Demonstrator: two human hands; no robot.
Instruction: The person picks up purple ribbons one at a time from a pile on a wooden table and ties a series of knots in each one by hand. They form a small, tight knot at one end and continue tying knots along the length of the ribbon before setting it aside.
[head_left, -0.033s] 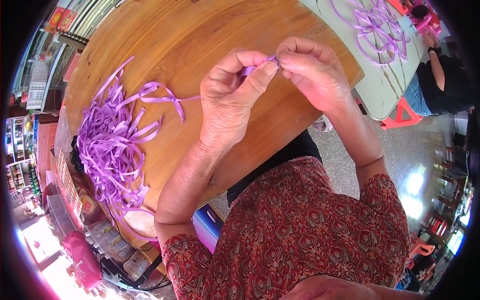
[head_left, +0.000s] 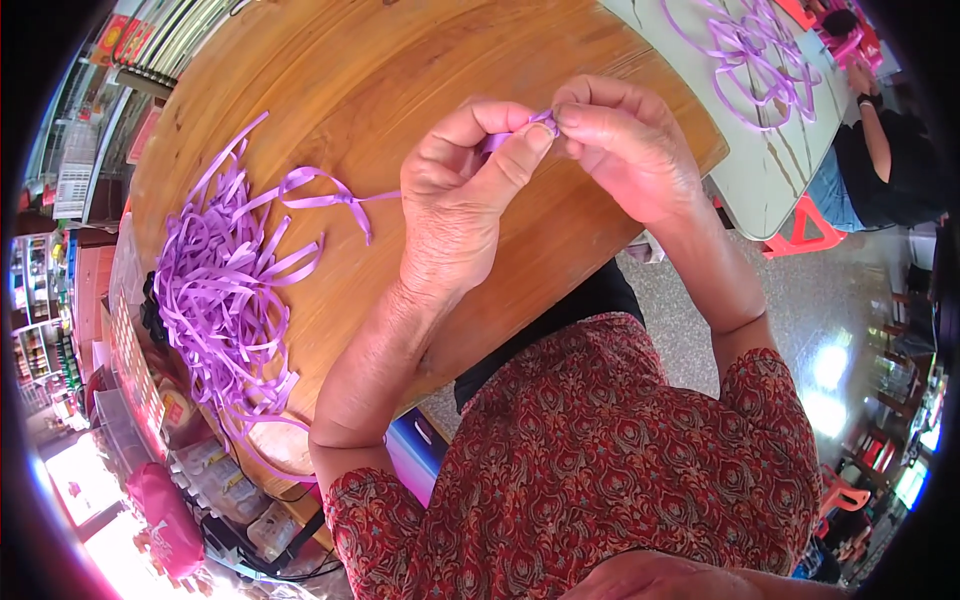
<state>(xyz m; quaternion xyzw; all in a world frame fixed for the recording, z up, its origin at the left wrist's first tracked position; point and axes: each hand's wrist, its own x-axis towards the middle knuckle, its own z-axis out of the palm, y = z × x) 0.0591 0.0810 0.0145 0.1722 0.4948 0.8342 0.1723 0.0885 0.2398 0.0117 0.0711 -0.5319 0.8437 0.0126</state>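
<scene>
A narrow purple ribbon [head_left: 496, 142] is pinched between my two hands, raised above the wooden table. My left hand [head_left: 455, 195] has thumb and forefinger closed on it, and the ribbon bunches into a small knot or fold at the thumb tip. Close against that spot, my right hand [head_left: 635, 150] pinches the same ribbon with thumb and forefinger. The fingertips partly hide how the ribbon is looped. From behind my left hand a strand runs leftward to a loose loop [head_left: 300, 190] on the table, beside a big tangled heap of purple ribbons [head_left: 225, 290].
The wooden table [head_left: 380, 70] lies under my hands. At the right, a white table [head_left: 700, 90] holds another purple ribbon tangle [head_left: 765, 70]. A person in dark clothes [head_left: 895, 160] sits there by a red stool [head_left: 805, 230]. A pink bag [head_left: 165, 520] is at lower left.
</scene>
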